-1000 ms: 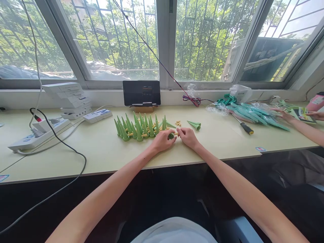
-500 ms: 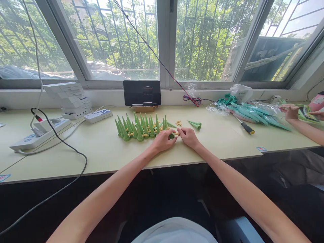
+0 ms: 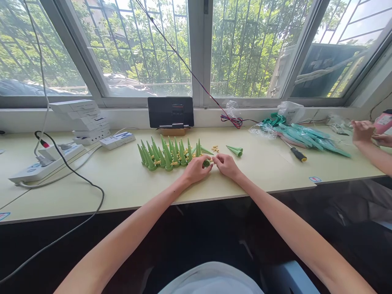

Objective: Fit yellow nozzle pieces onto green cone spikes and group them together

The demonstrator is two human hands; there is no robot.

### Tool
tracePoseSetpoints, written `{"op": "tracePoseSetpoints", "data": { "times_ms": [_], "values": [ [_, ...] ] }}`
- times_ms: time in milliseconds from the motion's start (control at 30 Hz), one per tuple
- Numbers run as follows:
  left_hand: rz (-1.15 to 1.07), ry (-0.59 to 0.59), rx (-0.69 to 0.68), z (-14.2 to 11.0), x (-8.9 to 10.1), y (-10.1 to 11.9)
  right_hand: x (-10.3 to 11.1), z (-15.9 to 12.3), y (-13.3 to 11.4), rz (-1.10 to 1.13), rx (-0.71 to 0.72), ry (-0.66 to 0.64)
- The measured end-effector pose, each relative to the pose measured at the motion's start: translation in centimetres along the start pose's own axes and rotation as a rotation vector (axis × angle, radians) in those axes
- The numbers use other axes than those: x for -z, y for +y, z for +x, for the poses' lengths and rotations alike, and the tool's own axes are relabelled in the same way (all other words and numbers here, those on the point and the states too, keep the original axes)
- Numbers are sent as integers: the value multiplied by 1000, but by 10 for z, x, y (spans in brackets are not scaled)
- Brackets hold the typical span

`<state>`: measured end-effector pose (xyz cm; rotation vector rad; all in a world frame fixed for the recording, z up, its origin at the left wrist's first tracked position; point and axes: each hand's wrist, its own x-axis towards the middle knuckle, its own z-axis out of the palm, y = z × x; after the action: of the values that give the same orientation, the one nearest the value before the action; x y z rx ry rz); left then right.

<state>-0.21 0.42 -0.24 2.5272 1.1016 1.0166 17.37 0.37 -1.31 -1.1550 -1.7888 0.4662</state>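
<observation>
My left hand (image 3: 196,170) is closed around a green plastic cone (image 3: 206,163), whose round open base faces me. Against that base, my right hand (image 3: 227,166) pinches a small yellow plastic piece (image 3: 212,160), mostly hidden by the fingertips. Left of my hands, several green cones (image 3: 168,160) stand upright in rows, points up, with yellow pieces between their bases. Just beyond my fingers lies a little pile of loose yellow pieces (image 3: 215,149). Two or so loose green cones (image 3: 235,150) lie on their sides to the right.
A dark tablet (image 3: 170,112) stands by the window. White boxes (image 3: 87,118) and a power strip (image 3: 45,163) with cables occupy the left. On the right lie a screwdriver (image 3: 298,154) and green plastic packets (image 3: 309,139). Another person's hand (image 3: 364,131) is at the far right.
The yellow piece and my right fingertips have shifted slightly against the cone's base, which now shows more fully. The other person's hand has moved right. The view has shifted slightly.
</observation>
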Motion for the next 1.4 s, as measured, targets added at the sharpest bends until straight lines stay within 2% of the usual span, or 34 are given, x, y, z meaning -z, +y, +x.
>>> {"op": "tracePoseSetpoints", "data": {
  "times_ms": [233,400,733,867,1067,1267,1400],
  "values": [
    [-8,20,-25,0,-3,-4,0,-1,-1,-69,29,-10],
    [-14,14,-35,-1,-2,-5,1,-2,-4,-52,17,-42],
    [-25,10,-16,0,0,-1,2,-2,-5,-2,3,-22],
    [2,50,6,1,1,0,4,-3,-5,22,14,-10],
    [-84,76,37,0,-1,-1,3,-4,-4,75,45,9],
    [-179,155,50,0,1,2,2,-5,-4,129,74,1],
    [-208,138,70,1,5,7,2,-5,-3,150,91,-13]
  ]
}}
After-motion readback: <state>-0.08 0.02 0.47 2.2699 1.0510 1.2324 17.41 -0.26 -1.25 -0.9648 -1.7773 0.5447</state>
